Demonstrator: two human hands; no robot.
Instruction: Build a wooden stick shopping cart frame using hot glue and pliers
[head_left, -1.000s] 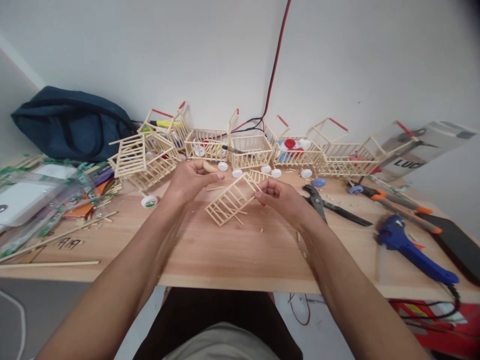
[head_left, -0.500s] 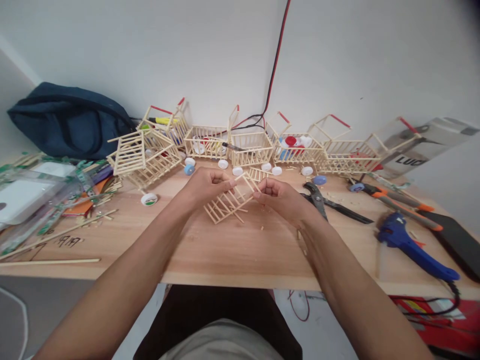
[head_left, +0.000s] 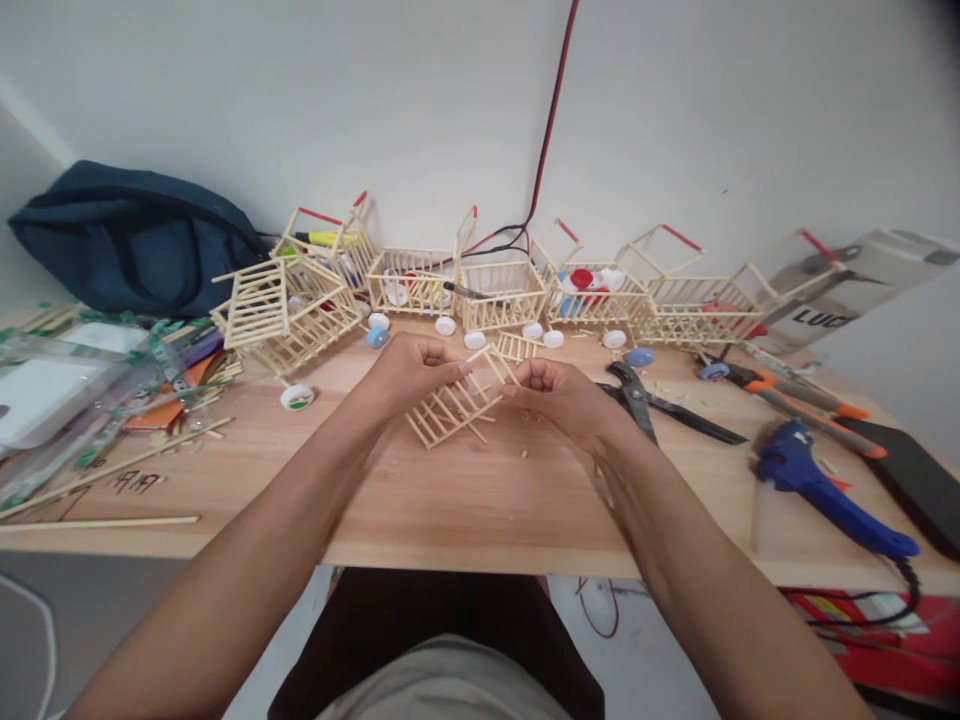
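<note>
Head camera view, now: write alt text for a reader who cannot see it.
A person's left hand and right hand hold a small slatted frame of thin wooden sticks at a wooden table. Behind the frame, model carts of similar sticks line the pale wall; a blue glue gun lies at right, a dark blue bag at left.

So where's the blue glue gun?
In the head view, the blue glue gun lies on the right side of the wooden table, just left of the black slab.

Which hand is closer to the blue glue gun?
Right. The right hand is left of the glue gun, past the pliers; the left hand is farther left, by the stick frame.
</note>
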